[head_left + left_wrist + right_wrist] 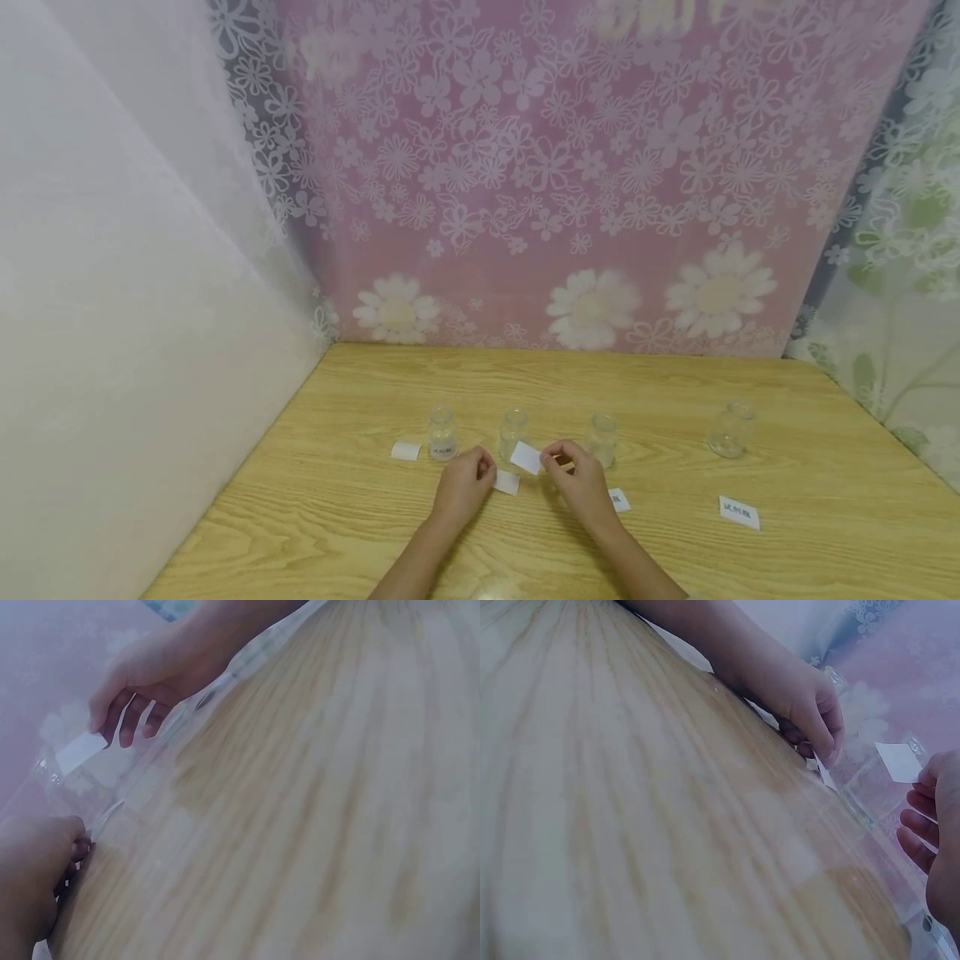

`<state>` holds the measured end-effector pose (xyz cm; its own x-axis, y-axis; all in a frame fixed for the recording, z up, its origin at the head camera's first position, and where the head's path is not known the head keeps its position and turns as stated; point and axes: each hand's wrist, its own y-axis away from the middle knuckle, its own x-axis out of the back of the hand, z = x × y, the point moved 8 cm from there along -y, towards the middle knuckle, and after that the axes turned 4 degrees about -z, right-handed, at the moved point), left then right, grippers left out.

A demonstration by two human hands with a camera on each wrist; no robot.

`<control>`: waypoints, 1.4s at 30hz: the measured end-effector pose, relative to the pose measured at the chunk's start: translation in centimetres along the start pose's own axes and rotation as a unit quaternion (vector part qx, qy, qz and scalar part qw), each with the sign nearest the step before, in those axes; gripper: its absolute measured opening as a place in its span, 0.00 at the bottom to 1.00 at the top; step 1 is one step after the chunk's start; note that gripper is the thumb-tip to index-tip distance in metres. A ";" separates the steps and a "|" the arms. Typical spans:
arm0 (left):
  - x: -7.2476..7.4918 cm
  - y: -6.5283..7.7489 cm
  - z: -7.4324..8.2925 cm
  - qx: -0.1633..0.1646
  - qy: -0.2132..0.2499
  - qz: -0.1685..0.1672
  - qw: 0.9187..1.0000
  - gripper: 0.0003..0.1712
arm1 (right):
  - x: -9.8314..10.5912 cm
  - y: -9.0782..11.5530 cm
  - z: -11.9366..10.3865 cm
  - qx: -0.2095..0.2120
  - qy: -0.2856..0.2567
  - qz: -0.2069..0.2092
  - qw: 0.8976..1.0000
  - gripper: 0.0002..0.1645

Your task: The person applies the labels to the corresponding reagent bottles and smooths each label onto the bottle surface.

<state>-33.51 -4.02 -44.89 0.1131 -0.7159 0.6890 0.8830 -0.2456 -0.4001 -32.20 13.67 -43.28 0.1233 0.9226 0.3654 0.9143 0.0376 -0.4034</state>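
My right hand [581, 483] pinches a small white label [527, 457] by its edge, its blank face showing, in front of a clear glass bottle [515, 423]. My left hand [463, 485] holds a white paper slip [507, 482] between thumb and finger, low over the table; the right wrist view shows this slip [825, 774] at the fingertips. The label and the slip are apart. Left of these, another glass bottle [442, 429] bears a white label with dark characters. The right hand's other fingers are loosely bent in the left wrist view.
A glass bottle [602, 433] stands behind my right hand, and another bottle [732, 433] farther right. Written labels lie on the wooden table [322, 508]: one label [619, 500] partly hidden by my right hand, another label [739, 512] farther right. A blank slip [406, 451] lies at left.
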 end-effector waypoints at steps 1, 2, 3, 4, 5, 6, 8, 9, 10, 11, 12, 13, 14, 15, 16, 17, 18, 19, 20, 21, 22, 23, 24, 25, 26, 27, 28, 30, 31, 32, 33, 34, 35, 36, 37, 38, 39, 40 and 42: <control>0.0 0.0 0.0 -0.001 -0.003 0.000 1.000 0.05 | 0.0 0.0 0.0 0.000 0.000 0.001 1.000 0.03; -0.1 0.0 0.0 -0.002 -0.005 0.001 1.000 0.05 | 0.0 0.0 0.0 0.000 0.000 0.001 1.000 0.03; -0.1 0.0 0.1 -0.002 -0.005 0.001 1.000 0.05 | 0.0 0.0 0.0 0.000 0.000 0.001 1.000 0.03; -0.1 0.0 0.1 -0.001 -0.007 0.000 1.000 0.05 | 0.0 0.0 0.0 -0.002 -0.001 0.001 1.000 0.03; -0.1 0.1 0.1 0.001 -0.006 0.000 1.000 0.05 | 0.0 0.0 0.0 -0.002 -0.002 0.001 1.000 0.03; -0.1 0.1 0.1 0.002 -0.003 -0.001 1.000 0.05 | -0.1 0.0 0.0 -0.003 -0.002 0.000 1.000 0.03; 0.0 0.1 0.2 0.005 0.000 -0.002 1.000 0.05 | -0.1 0.0 0.1 -0.003 -0.002 -0.001 1.000 0.03; 0.0 0.2 0.2 0.007 0.001 -0.003 1.000 0.05 | -0.1 0.0 0.1 -0.003 -0.002 -0.001 1.000 0.03; 0.0 0.2 0.2 0.008 0.002 -0.003 1.000 0.05 | -0.1 0.0 0.1 -0.003 -0.002 0.000 1.000 0.03; 0.0 0.1 0.2 0.009 0.002 -0.003 1.000 0.05 | -0.1 0.0 0.1 -0.003 -0.002 0.000 1.000 0.03; 0.0 0.1 0.1 0.009 0.002 -0.003 1.000 0.05 | -0.1 0.0 0.2 -0.002 -0.001 0.000 1.000 0.03; 0.0 0.1 0.1 0.009 0.001 -0.003 1.000 0.05 | -0.1 0.0 0.2 -0.002 0.000 -0.001 1.000 0.03; -0.1 0.1 0.0 0.011 0.001 -0.002 1.000 0.05 | -0.1 0.0 0.2 -0.001 0.001 -0.001 1.000 0.03; -0.1 0.1 0.0 0.013 0.004 -0.002 1.000 0.05 | -0.1 0.0 0.2 -0.001 0.000 -0.001 1.000 0.03; -0.1 0.1 -0.2 0.019 0.012 -0.002 1.000 0.05 | -0.2 0.0 0.2 0.000 0.001 -0.002 1.000 0.03; -0.1 0.0 -0.3 0.024 0.021 -0.001 0.999 0.05 | -0.2 0.0 0.2 0.000 0.000 -0.003 1.000 0.03; -0.1 0.0 -0.4 0.030 0.034 0.002 0.999 0.04 | -0.1 0.0 0.1 -0.001 -0.001 -0.003 1.000 0.03; 0.0 0.0 -0.5 0.032 0.049 0.009 0.998 0.03 | -0.1 0.0 0.1 -0.001 -0.001 -0.003 1.000 0.03; 0.1 0.0 -0.6 0.029 0.063 0.024 0.997 0.03 | -0.1 0.0 0.1 -0.003 -0.002 -0.004 1.000 0.04; 0.2 -0.1 -0.7 0.033 0.083 0.029 0.996 0.03 | -0.1 0.0 0.1 -0.004 -0.002 -0.004 1.000 0.04; 0.3 -0.1 -0.8 0.038 0.103 0.032 0.993 0.02 | -0.1 0.0 0.1 -0.005 -0.001 -0.003 1.000 0.04; 0.4 -0.1 -0.8 0.042 0.120 0.036 0.991 0.02 | -0.1 0.0 0.1 -0.007 -0.001 -0.003 1.000 0.05; 0.5 -0.2 -0.7 0.041 0.139 0.039 0.989 0.02 | -0.1 0.0 0.1 -0.007 0.001 -0.003 1.000 0.05; 0.5 -0.2 -0.5 0.033 0.158 0.042 0.986 0.02 | -0.1 0.0 0.1 -0.008 0.002 -0.003 1.000 0.05; 0.6 -0.2 -0.2 0.023 0.178 0.041 0.983 0.02 | -0.1 0.0 0.1 -0.008 0.003 -0.004 1.000 0.05; 0.7 -0.2 0.2 0.017 0.198 0.032 0.979 0.03 | -0.1 0.0 0.1 -0.007 0.003 -0.005 1.000 0.04; 0.8 -0.2 0.6 -0.003 0.211 0.032 0.977 0.03 | -0.2 0.0 0.0 -0.005 0.001 -0.006 1.000 0.04; 1.0 -0.1 1.6 -0.055 0.229 0.030 0.971 0.04 | -0.2 0.0 0.0 -0.005 -0.004 -0.010 1.000 0.03; 1.1 -0.1 2.0 -0.076 0.232 0.028 0.969 0.03 | -0.3 0.0 0.0 -0.006 -0.007 -0.013 1.000 0.03; 1.1 0.0 2.4 -0.092 0.229 0.026 0.969 0.02 | -0.3 0.1 0.0 -0.009 -0.010 -0.018 1.000 0.03; 1.1 0.0 2.6 -0.099 0.224 0.024 0.969 0.01 | -0.4 0.1 0.0 -0.011 -0.013 -0.023 1.000 0.03; 1.1 0.0 2.8 -0.102 0.215 0.022 0.971 0.01 | -0.5 0.1 -0.1 -0.015 -0.015 -0.027 0.999 0.03; 1.0 0.0 2.8 -0.104 0.207 0.022 0.973 0.01 | -0.5 0.2 -0.2 -0.017 -0.015 -0.033 0.999 0.03; 0.9 0.0 2.8 -0.101 0.201 0.021 0.974 0.02 | -0.6 0.2 -0.5 -0.017 -0.017 -0.039 0.999 0.04; 0.9 0.0 2.8 -0.098 0.194 0.020 0.976 0.02 | -0.6 0.3 -1.0 -0.014 -0.019 -0.044 0.999 0.04; 0.8 -0.1 2.8 -0.094 0.189 0.019 0.977 0.02 | -0.6 0.4 -1.6 -0.011 -0.020 -0.048 0.999 0.05; 0.7 -0.1 2.7 -0.088 0.186 0.016 0.978 0.03 | -0.6 0.5 -2.0 -0.009 -0.023 -0.054 0.998 0.04; 0.7 -0.1 2.7 -0.086 0.184 0.014 0.979 0.03 | -0.6 0.6 -2.5 -0.007 -0.026 -0.060 0.998 0.05; 0.6 -0.1 2.6 -0.077 0.186 0.004 0.980 0.04 | -0.6 0.8 -3.2 -0.002 -0.036 -0.071 0.997 0.04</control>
<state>-32.33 -2.71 -42.90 -0.0788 -0.9002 0.4283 0.8006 -0.3131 -0.5108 -30.33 11.89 -41.10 -0.0361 0.9333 0.3572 0.9223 0.1687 -0.3477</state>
